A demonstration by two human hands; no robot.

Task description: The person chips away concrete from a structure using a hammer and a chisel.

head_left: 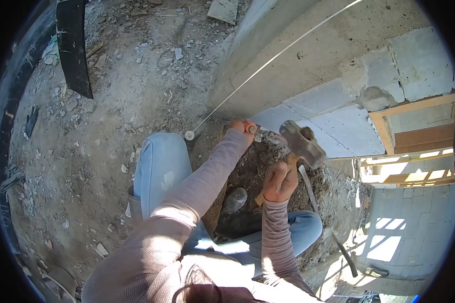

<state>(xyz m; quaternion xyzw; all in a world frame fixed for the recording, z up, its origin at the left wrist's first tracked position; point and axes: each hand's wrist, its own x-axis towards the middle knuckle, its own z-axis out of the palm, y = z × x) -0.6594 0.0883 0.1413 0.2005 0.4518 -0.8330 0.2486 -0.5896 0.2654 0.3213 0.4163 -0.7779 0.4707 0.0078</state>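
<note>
My left hand [241,129] is closed around a chisel whose blunt round end [253,130] shows at the fist; its far end is hidden. The fist is close to the foot of the wall [283,65], beside a dug-out patch of dark soil [255,164]. Gripped in my right hand [282,183] is a club hammer with a wooden handle [291,159]. Its heavy steel head [302,144] is raised to the right of the left fist, apart from the chisel. Below the hands, a dusty boot [234,200] stands in the hollow between my bent knees.
A taut white string [278,54] runs down past the wall to a round weight [189,135] near my left knee. Pale blocks [333,121] and a wooden frame [384,132] are at right. A black strip [73,48] lies on the rubble-strewn ground. A bent bar [345,254] is lower right.
</note>
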